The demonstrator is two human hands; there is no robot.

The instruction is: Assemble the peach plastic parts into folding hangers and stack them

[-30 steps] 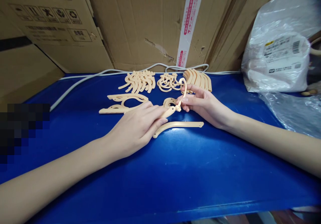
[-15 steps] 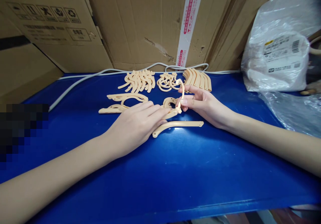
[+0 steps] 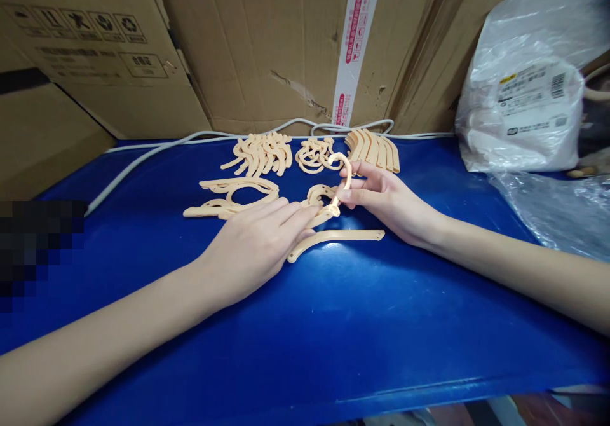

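Note:
My right hand [image 3: 384,200] pinches a beige plastic hanger hook [image 3: 348,170] between thumb and fingers. The hook stands upright, its curl at the top and its base at the end of a beige hanger arm [image 3: 322,220]. My left hand [image 3: 260,238] has its fingers closed over that arm; much of the piece is hidden beneath them. Behind the fingertips shows another curved beige part [image 3: 316,192]. Just in front of both hands lies a loose hanger arm [image 3: 340,235]. Left of them is a folded hanger [image 3: 206,212], partly covered by my left hand.
Along the back of the blue table [image 3: 324,350] lie piles of curved short arms [image 3: 262,154], hooks [image 3: 312,157] and long arms [image 3: 374,149]. A white cable [image 3: 157,152] runs behind them, before cardboard boxes [image 3: 267,44]. A plastic bag [image 3: 524,114] stands at right.
The hook in my right hand has turned so its curl faces left more openly, and its base has come down onto the arm's end. My left hand stays on the arm.

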